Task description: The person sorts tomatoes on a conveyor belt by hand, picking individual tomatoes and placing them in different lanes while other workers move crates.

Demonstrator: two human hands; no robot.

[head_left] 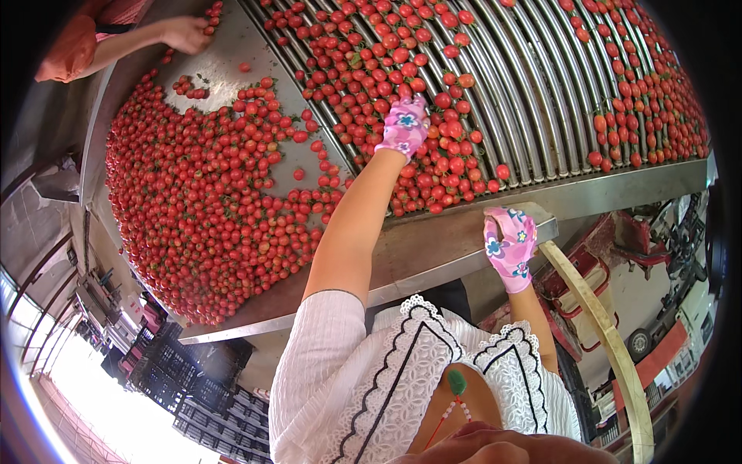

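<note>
My left hand (404, 126), in a pink flowered glove, reaches over small red tomatoes (363, 93) lying on metal rollers. Its fingers are stretched out and rest on the fruit, with no tomato visibly gripped. My right hand (510, 246), gloved alike, is just off the near edge of the roller table, over a metal ledge (444, 232). Its fingers curl in toward the thumb; what they hold, if anything, is hidden. To the left, a big heap of tomatoes (216, 209) covers much of a metal tray (251, 58).
Another person's hand (185, 35) touches tomatoes at the tray's far left. More tomatoes (649, 116) line the rollers (533, 93) at right. A pale curved bar (599, 317) stands beside my right arm. Stacked dark crates (162, 363) are at lower left, a red vehicle (580, 278) at right.
</note>
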